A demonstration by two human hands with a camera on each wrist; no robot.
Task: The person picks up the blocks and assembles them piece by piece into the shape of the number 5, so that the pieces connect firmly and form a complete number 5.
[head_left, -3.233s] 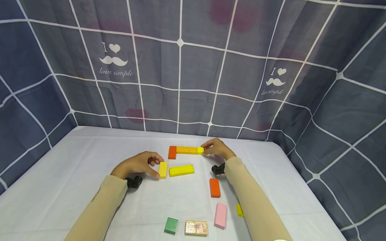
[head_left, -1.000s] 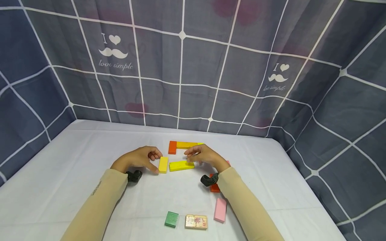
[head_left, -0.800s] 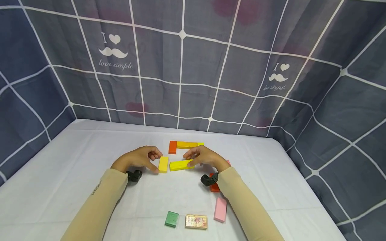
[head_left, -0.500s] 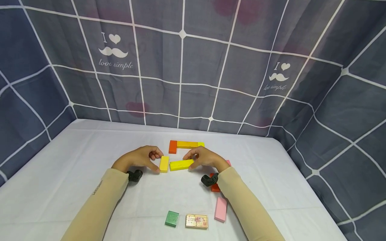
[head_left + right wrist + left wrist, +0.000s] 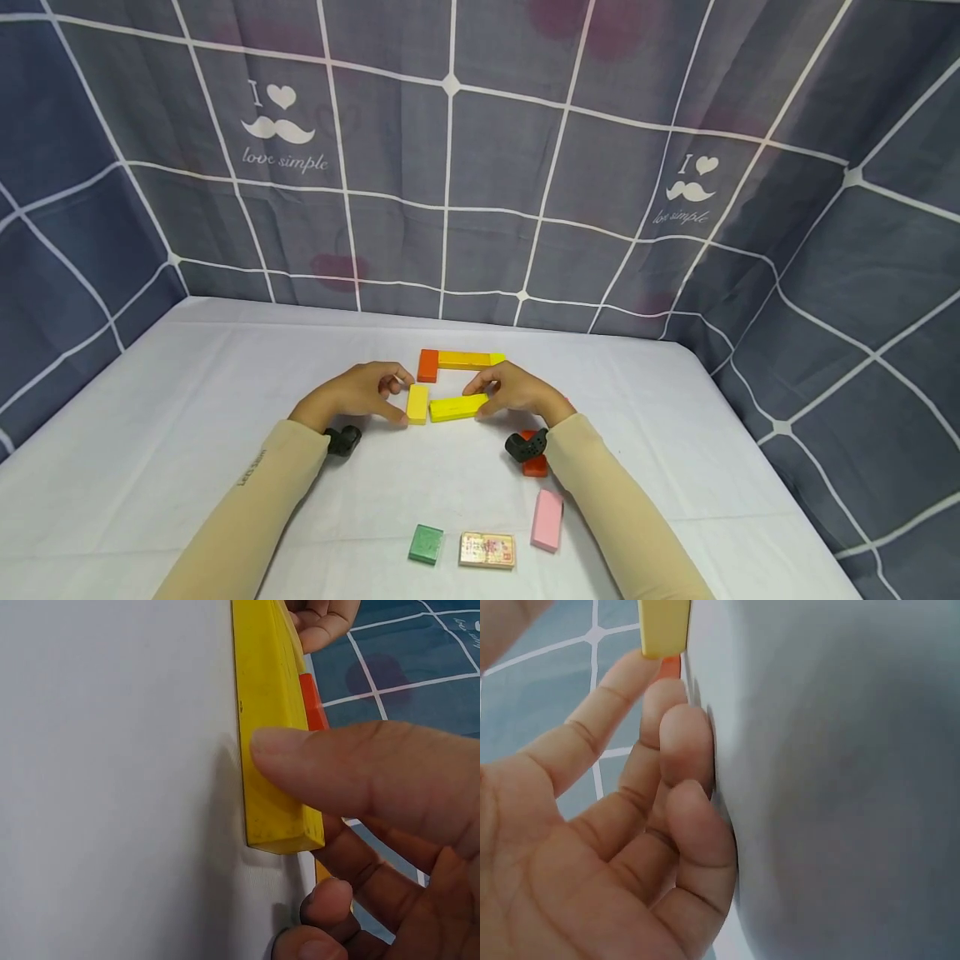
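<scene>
Left hand [image 5: 363, 390] pinches short yellow block [image 5: 417, 405], thumb contact poorly seen; right hand [image 5: 517, 390] pinches long yellow block [image 5: 454, 408], just beside it on the bench [image 5: 360, 517].

- The right grip [image 5: 517, 392] is partly hiding the long yellow block [image 5: 453, 408].
- The black wrist device [image 5: 527, 447] is partly covering the nearer red block [image 5: 535, 469].
- The left wrist view's top is cropping the short yellow block [image 5: 664, 628].
- Print on the patterned box [image 5: 487, 550] is looking illegibly small.
</scene>
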